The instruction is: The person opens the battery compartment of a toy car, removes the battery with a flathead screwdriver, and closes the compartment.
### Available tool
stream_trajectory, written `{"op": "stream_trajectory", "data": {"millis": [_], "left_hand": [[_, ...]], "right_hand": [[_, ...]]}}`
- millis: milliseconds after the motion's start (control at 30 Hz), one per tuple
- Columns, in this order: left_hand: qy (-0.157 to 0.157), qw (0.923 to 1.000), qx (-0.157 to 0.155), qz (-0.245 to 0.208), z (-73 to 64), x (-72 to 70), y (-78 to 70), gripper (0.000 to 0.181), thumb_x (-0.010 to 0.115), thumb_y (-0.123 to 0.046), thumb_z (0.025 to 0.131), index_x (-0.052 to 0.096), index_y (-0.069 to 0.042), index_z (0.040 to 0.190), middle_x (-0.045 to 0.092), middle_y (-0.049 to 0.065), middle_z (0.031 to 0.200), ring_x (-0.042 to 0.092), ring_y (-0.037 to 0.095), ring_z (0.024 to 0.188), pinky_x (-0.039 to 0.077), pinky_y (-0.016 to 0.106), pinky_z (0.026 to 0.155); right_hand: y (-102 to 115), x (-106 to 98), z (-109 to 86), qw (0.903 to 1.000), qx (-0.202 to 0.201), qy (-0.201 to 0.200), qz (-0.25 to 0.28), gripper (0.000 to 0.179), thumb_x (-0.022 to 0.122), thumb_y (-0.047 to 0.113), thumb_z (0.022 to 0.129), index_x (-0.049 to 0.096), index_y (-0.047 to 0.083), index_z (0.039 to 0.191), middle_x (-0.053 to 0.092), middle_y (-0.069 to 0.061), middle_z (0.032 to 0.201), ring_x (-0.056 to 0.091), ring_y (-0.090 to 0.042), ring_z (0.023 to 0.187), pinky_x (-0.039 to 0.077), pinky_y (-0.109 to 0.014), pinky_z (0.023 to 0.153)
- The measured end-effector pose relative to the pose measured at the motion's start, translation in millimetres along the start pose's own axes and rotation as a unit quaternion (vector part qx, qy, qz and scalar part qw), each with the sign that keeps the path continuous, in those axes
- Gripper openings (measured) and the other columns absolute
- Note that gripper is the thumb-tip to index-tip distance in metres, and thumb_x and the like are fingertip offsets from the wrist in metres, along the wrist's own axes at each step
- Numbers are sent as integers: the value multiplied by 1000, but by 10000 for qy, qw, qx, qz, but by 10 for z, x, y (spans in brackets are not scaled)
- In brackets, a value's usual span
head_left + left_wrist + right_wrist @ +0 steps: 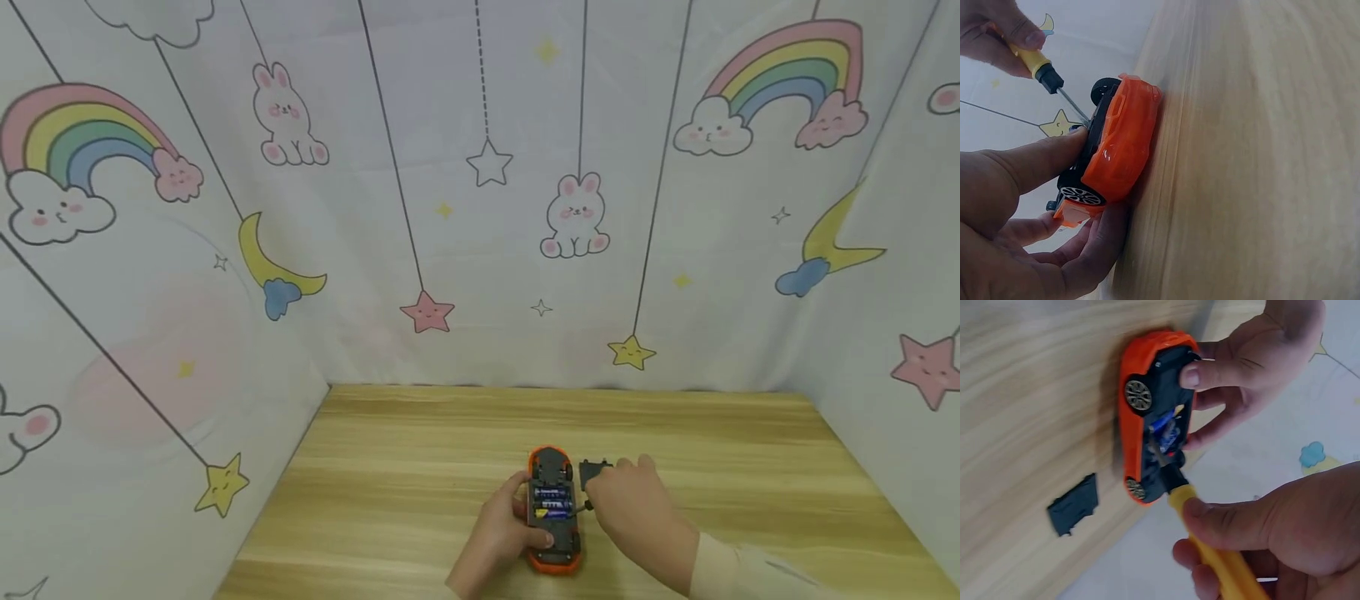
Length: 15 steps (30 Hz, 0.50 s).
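An orange toy car point(551, 467) lies upside down on the table, its black underside up. Several blue batteries point(552, 504) show in its open compartment. My left hand point(501, 523) grips the car from its left side, thumb pressed on the underside near one end and fingers at the body. In my right hand point(637, 508) is a screwdriver point(1222, 565) with a yellow handle and black collar. Its metal tip reaches into the battery compartment at the edge of the batteries. The black battery cover point(1074, 505) lies on the table beside the car, partly hidden by my right hand in the head view.
The wood-grain table point(390, 467) is enclosed at the back and both sides by white cloth point(495, 242) printed with rainbows, rabbits, moons and stars. A pale sleeve point(720, 571) covers my right forearm.
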State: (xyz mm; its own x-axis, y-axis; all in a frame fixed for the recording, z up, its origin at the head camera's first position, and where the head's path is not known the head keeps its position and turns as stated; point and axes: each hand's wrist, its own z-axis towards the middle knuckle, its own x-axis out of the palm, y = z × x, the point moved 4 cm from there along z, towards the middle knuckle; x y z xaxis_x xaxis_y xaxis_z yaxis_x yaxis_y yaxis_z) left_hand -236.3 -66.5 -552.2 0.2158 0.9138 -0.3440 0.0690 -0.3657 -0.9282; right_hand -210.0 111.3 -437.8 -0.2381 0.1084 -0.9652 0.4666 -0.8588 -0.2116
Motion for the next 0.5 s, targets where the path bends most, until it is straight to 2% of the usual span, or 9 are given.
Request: {"op": "stream_trajectory", "data": {"millis": [100, 200, 367, 400, 500], "left_hand": [[-15, 10000, 31, 49, -6, -19, 7, 99, 91, 6, 61, 49, -10, 149, 68, 4, 86, 64, 17, 77, 51, 35, 71], [41, 9999, -36, 97, -10, 6, 7, 99, 91, 5, 62, 48, -10, 150, 68, 3, 86, 64, 17, 78, 51, 36, 73], [145, 9998, -45, 103, -11, 19, -6, 98, 90, 6, 63, 47, -8, 150, 69, 3, 88, 65, 16, 78, 53, 35, 72], [145, 9998, -19, 121, -7, 16, -9, 98, 90, 6, 63, 47, -8, 150, 69, 3, 87, 65, 17, 78, 53, 35, 72], [103, 9998, 68, 182, 3, -7, -25, 98, 90, 5, 63, 47, -7, 151, 68, 3, 86, 64, 16, 77, 53, 36, 73]], "right_hand": [[122, -52, 99, 9997, 82, 24, -246, 21, 80, 17, 81, 67, 18, 65, 62, 0, 62, 51, -19, 55, 41, -44, 59], [227, -89, 172, 9975, 121, 345, -603, 16, 85, 25, 77, 71, 18, 72, 62, 1, 65, 51, -19, 56, 42, -44, 60], [387, -114, 286, 9887, -65, 768, -1284, 18, 85, 30, 79, 73, 16, 78, 53, 2, 60, 43, -16, 53, 36, -37, 59], [394, -116, 301, 9881, -47, 778, -1327, 17, 84, 30, 81, 73, 17, 77, 53, 2, 59, 43, -16, 53, 36, -36, 59], [341, -117, 308, 9904, 123, 757, -1153, 21, 88, 32, 75, 73, 16, 76, 58, 2, 62, 49, -15, 55, 39, -37, 60]]}}
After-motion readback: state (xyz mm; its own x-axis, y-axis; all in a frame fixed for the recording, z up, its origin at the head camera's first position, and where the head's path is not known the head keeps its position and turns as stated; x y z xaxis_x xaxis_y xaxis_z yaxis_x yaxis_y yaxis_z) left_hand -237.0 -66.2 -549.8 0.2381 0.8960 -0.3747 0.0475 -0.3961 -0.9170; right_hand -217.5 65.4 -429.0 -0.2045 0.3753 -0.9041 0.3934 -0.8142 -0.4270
